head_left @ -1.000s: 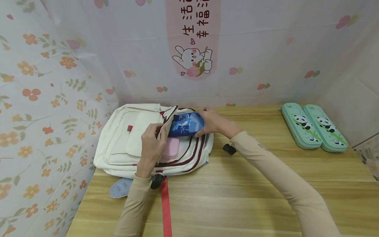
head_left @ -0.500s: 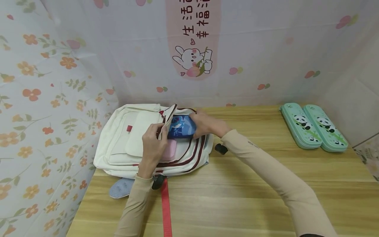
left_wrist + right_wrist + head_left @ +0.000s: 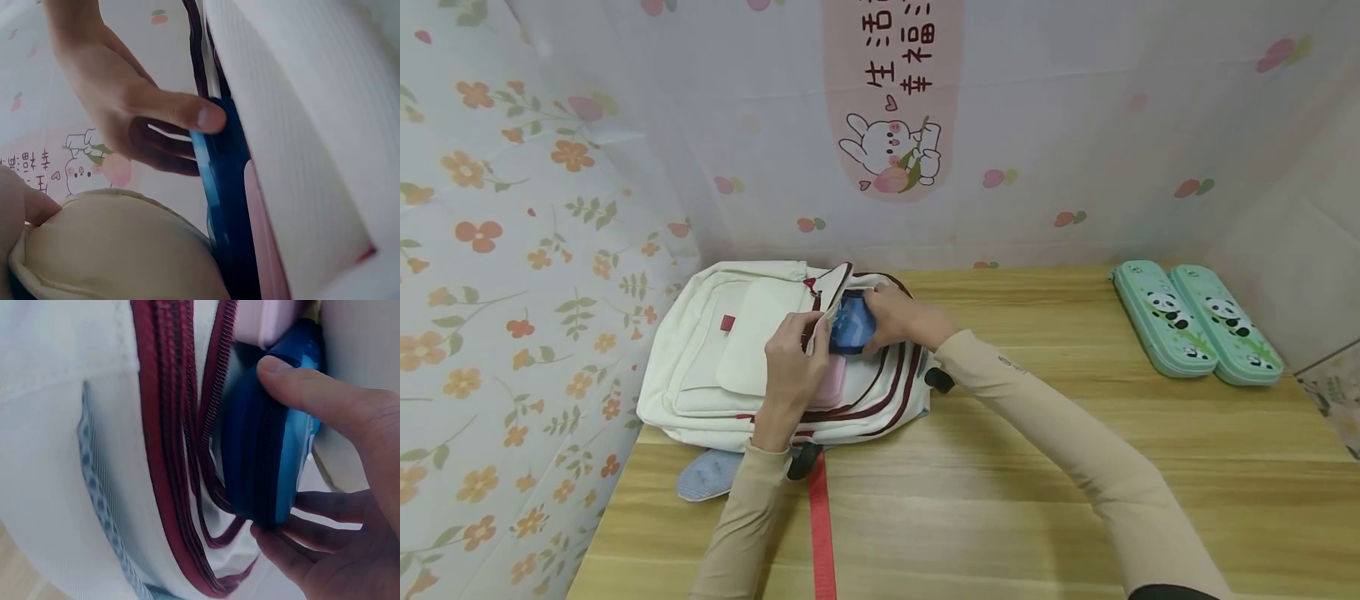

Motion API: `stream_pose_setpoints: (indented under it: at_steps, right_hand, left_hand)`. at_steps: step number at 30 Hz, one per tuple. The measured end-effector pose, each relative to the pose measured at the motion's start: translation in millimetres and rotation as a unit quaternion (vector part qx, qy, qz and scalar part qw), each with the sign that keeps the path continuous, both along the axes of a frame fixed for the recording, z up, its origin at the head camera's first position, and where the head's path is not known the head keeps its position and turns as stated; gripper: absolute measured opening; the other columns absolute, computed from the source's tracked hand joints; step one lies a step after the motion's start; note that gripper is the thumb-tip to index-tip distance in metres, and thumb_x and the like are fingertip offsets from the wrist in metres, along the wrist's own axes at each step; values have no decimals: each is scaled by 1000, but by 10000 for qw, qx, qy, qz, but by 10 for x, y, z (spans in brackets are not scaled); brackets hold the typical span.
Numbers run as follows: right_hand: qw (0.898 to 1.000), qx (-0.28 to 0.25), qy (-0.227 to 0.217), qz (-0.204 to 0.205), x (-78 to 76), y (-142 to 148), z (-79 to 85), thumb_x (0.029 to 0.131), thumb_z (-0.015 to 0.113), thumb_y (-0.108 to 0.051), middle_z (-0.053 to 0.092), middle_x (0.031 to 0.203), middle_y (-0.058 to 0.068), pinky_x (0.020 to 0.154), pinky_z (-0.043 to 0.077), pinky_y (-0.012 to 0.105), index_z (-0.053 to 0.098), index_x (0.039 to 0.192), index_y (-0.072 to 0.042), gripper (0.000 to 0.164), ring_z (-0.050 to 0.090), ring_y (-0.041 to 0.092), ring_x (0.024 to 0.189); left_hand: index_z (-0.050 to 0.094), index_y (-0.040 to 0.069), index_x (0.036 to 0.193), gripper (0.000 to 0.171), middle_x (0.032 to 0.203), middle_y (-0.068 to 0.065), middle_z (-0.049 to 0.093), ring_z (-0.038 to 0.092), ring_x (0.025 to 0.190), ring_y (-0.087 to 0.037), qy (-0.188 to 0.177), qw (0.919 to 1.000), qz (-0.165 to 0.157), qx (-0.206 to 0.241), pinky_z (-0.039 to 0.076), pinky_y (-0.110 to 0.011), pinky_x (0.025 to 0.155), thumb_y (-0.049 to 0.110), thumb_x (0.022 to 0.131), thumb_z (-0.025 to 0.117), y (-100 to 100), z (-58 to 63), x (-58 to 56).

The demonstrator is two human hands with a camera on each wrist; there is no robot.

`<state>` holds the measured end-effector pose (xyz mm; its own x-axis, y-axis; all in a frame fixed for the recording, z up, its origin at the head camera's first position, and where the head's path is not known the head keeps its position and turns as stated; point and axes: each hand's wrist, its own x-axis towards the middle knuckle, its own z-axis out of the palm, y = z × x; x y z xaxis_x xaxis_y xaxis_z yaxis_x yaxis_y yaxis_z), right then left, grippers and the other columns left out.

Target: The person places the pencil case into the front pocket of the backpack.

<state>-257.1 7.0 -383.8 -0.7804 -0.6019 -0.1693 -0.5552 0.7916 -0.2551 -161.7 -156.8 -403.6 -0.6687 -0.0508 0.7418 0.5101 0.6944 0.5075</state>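
A white backpack [image 3: 700, 350] with dark red zips lies on its back on the table. My left hand [image 3: 793, 358] pinches the edge of its front pocket flap and holds the pocket open. My right hand [image 3: 895, 318] grips the end of a blue zipped case [image 3: 853, 323], thumb on one face and fingers on the other, as the right wrist view shows. Most of the blue case [image 3: 259, 450] sits inside the pocket, its far end hidden by the flap. Beside it in the same pocket lies a pink flat item [image 3: 829, 385], partly covered by my left hand.
Two mint-green panda pencil cases [image 3: 1165, 317] lie side by side at the table's right. A red strap [image 3: 822, 525] runs from the backpack toward the front edge. A patterned cloth [image 3: 1037, 125] hangs behind the table.
My right hand has moved left, pushing the blue case deeper into the pocket, so less of it shows. My left hand keeps its hold on the flap.
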Motion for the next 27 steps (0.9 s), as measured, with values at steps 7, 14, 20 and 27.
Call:
stream_pose_setpoints:
  at_steps: [7, 14, 20, 27]
  right_hand:
    - [9991, -386, 172, 85, -22, -116, -89, 59, 83, -41, 57, 113, 13, 90, 43, 35, 48, 122, 0, 83, 51, 26, 106]
    - [9974, -463, 458, 315, -91, -194, -177, 58, 83, -40, 59, 109, 13, 89, 44, 34, 52, 118, 1, 79, 53, 27, 102]
    - [9985, -360, 348, 233, -110, -206, -220, 60, 82, -43, 52, 121, 16, 95, 41, 35, 44, 128, 3, 91, 50, 29, 110]
    - [9997, -136, 204, 10, -111, -149, -219, 65, 79, -45, 48, 125, 18, 95, 40, 37, 39, 133, 3, 92, 48, 31, 113]
  left_hand:
    - [65, -2, 90, 15, 79, -12, 62, 57, 67, -19, 44, 10000, -23, -45, 48, -32, 60, 11, 86, 58, 14, -16, -3]
    - [65, -1, 90, 15, 79, -11, 62, 57, 67, -19, 19, 10000, -22, -50, 48, -32, 60, 11, 86, 58, 11, -44, -13]
    - [65, -1, 91, 15, 79, -11, 62, 58, 67, -18, -45, 10000, -47, -76, 49, -32, 61, 12, 86, 57, 21, -31, -6]
    - [66, -1, 91, 15, 80, -11, 62, 58, 67, -19, -7, 10000, 42, -29, 49, -32, 61, 11, 86, 58, 12, -28, 5]
